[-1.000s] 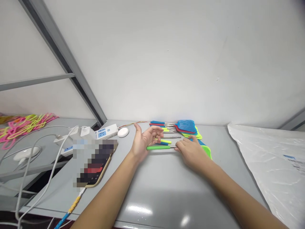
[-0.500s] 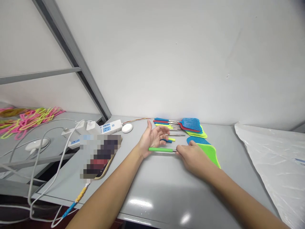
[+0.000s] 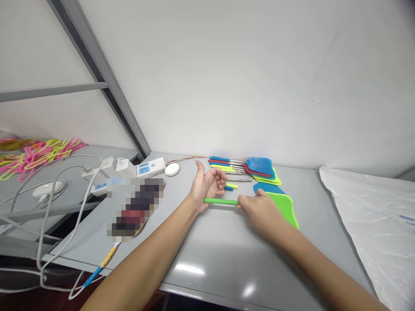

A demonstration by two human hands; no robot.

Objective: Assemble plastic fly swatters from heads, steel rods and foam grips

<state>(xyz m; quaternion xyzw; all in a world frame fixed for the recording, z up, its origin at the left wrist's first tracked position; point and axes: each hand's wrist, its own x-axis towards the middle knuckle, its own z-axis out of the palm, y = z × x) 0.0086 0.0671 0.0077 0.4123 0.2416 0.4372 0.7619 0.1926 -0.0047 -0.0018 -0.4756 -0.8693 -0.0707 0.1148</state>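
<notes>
My left hand (image 3: 207,188) is open, palm turned inward with its fingers loosely curled. The heel of its palm touches the end of a green handle (image 3: 221,201). Across from it, my right hand (image 3: 259,211) is closed at the handle's other end, around a thin metal rod mostly hidden by the fingers. Beyond my right hand lie a green mesh swatter head (image 3: 287,210) and a blue mesh swatter head (image 3: 268,188). Behind my left fingers are a loose yellow handle (image 3: 232,186) and a blue handle (image 3: 228,188), near bare metal rods (image 3: 239,180).
Fly swatters (image 3: 259,166) are stacked against the wall. Clear plastic sheeting (image 3: 359,224) covers the right side. To the left are a phone (image 3: 138,209), a power strip (image 3: 151,168) with white cables, a round white object (image 3: 172,169) and pink and yellow cords (image 3: 48,153).
The metal showing between the green handle and my right fingers has shortened to almost nothing. Both hands keep nearly the same pose, and the view has shifted slightly.
</notes>
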